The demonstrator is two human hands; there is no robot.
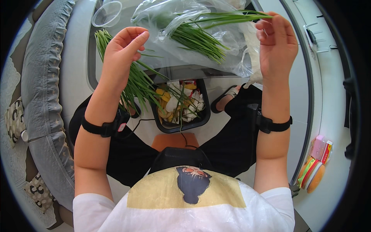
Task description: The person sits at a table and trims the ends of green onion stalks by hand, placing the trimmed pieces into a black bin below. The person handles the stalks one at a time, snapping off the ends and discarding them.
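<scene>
My right hand (pixel 276 43), raised over the table's right side, pinches a few long garlic chives (pixel 232 18) at one end. Their blades stretch leftward across a clear plastic bag (pixel 153 14). Out of the bag's mouth spills a thick bunch of garlic chives (pixel 200 43). My left hand (pixel 126 47) hovers with curled fingers, thumb near the index finger; whether a thin piece is between them is unclear. Partly hidden below that hand and forearm, another chive bunch (pixel 139 84) hangs past the table's near edge towards a black waste bin (pixel 206 116).
Peelings, crumpled tissue and loose green blades fill the bin between my feet. A clear plastic bowl (pixel 107 14) sits at the table's back left. A grey-covered sofa (pixel 43 87) runs along the left. A hamburger-shaped toy (pixel 311 175) lies on the white surface at right.
</scene>
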